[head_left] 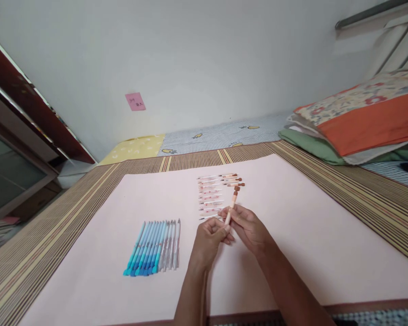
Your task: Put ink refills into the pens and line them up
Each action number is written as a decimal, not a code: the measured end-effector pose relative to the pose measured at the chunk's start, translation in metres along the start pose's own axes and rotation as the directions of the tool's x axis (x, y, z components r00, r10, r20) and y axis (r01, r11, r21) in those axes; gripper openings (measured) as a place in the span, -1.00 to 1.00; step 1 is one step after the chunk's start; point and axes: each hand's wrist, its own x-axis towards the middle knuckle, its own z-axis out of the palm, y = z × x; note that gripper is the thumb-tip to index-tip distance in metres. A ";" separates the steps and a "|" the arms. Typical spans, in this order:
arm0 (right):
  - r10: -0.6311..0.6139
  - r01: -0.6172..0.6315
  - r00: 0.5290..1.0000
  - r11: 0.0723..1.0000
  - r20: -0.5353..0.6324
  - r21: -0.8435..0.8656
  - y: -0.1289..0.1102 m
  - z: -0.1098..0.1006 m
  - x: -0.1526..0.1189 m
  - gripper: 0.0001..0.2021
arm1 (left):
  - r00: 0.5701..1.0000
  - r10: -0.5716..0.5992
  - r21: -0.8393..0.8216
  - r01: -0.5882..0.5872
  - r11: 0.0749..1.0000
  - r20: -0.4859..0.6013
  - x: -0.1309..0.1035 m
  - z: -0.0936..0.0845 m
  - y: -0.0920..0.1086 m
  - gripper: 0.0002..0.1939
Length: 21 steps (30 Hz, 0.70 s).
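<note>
A peach-coloured pen (233, 203) with a brown shaped top is held tilted between my two hands. My left hand (211, 235) pinches its lower end, and the fingers of my right hand (247, 222) close round its middle. Just beyond my hands lies a column of slim white-and-pink pens or refills (210, 197), set side by side. At the far right of that column are a few pens with brown tops (234, 179). To the left, a row of blue pens (146, 246) lies beside several clear pens (170, 244).
Everything rests on a large pale pink sheet (98, 253) over a striped mat (326, 181). Folded bedding (367, 117) is piled at the back right. A pink note (135, 101) is stuck to the wall (204, 59). A cabinet (10, 167) stands at the left.
</note>
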 end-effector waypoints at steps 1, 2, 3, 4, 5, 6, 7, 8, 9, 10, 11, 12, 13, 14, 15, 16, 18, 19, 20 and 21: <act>-0.008 0.007 1.000 1.000 -0.025 -0.017 0.002 0.000 0.001 -0.65 | 0.997 0.037 0.058 -0.033 0.998 -0.068 0.001 0.001 -0.002 -0.67; -0.014 0.012 0.998 0.999 -0.055 -0.030 0.004 0.001 0.002 -0.64 | 0.987 0.081 0.132 -0.062 0.989 -0.141 0.002 0.002 -0.004 -0.69; -0.018 0.015 0.996 0.999 -0.084 -0.039 0.007 0.001 0.004 -0.63 | 0.969 0.130 0.213 -0.085 0.973 -0.209 0.002 0.003 -0.005 -0.69; -0.022 0.018 0.994 0.999 -0.107 -0.042 0.009 0.001 0.005 -0.63 | 0.947 0.179 0.286 -0.100 0.953 -0.266 0.002 0.004 -0.006 -0.68; -0.023 0.018 0.993 0.999 -0.119 -0.038 0.010 0.001 0.006 -0.63 | 0.929 0.216 0.336 -0.108 0.936 -0.302 0.002 0.004 -0.006 -0.67; -0.018 0.014 0.993 1.000 -0.120 -0.028 0.011 0.001 0.006 -0.63 | 0.920 0.231 0.352 -0.112 0.929 -0.317 0.002 0.004 -0.005 -0.66; -0.007 0.006 0.994 1.000 -0.113 -0.013 0.011 0.001 0.007 -0.64 | 0.925 0.220 0.330 -0.113 0.937 -0.309 0.002 0.004 -0.003 -0.64; 0.002 -0.002 0.995 1.000 -0.105 0.002 0.011 0.000 0.007 -0.65 | 0.943 0.186 0.280 -0.106 0.954 -0.277 0.002 0.004 -0.001 -0.64; 0.008 -0.007 0.995 1.000 -0.100 0.015 0.010 -0.001 0.007 -0.66 | 0.965 0.136 0.214 -0.088 0.973 -0.222 0.002 0.003 0.000 -0.63; 0.011 -0.009 0.995 1.000 -0.101 0.023 0.008 -0.003 0.006 -0.67 | 0.986 0.078 0.145 -0.056 0.988 -0.149 0.002 0.003 0.002 -0.62; 0.014 -0.011 0.995 1.000 -0.104 0.027 0.007 -0.004 0.006 -0.67 | 0.997 0.021 0.085 -0.015 0.996 -0.071 0.002 0.002 0.003 -0.59; 0.014 -0.011 0.995 1.000 -0.104 0.028 0.005 -0.006 0.006 -0.68 | 1.000 -0.023 0.039 0.023 0.999 -0.001 0.001 0.001 0.004 -0.55; 0.015 -0.013 0.995 1.000 -0.097 0.026 0.004 -0.007 0.006 -0.68 | 0.997 -0.052 0.008 0.052 0.999 0.050 0.001 0.000 0.005 -0.51; 0.017 -0.015 0.996 1.000 -0.082 0.022 0.003 -0.009 0.005 -0.68 | 0.995 -0.068 -0.016 0.070 0.997 0.078 0.001 -0.001 0.005 -0.50; 0.019 -0.018 0.998 1.000 -0.064 0.014 0.002 -0.010 0.005 -0.68 | 0.993 -0.076 -0.037 0.080 0.996 0.089 0.000 -0.001 0.006 -0.50; 0.018 -0.018 0.999 1.000 -0.048 0.002 0.002 -0.012 0.005 -0.67 | 0.992 -0.081 -0.056 0.087 0.995 0.093 -0.001 -0.002 0.006 -0.51; 0.009 -0.010 1.000 0.999 -0.026 -0.031 0.001 -0.014 0.004 -0.65 | 0.991 -0.090 -0.086 0.099 0.991 0.100 -0.002 -0.002 0.008 -0.52; 0.003 -0.004 1.000 0.999 -0.022 -0.048 0.001 -0.014 0.004 -0.65 | 0.990 -0.094 -0.095 0.104 0.990 0.105 -0.002 -0.002 0.008 -0.53; -0.007 0.006 1.000 0.998 -0.022 -0.060 0.001 -0.014 0.004 -0.65 | 0.990 -0.094 -0.096 0.105 0.990 0.109 -0.002 -0.002 0.009 -0.53; -0.016 0.014 1.000 0.998 -0.025 -0.069 0.001 -0.014 0.003 -0.65 | 0.991 -0.086 -0.089 0.096 0.991 0.106 -0.002 -0.002 0.009 -0.54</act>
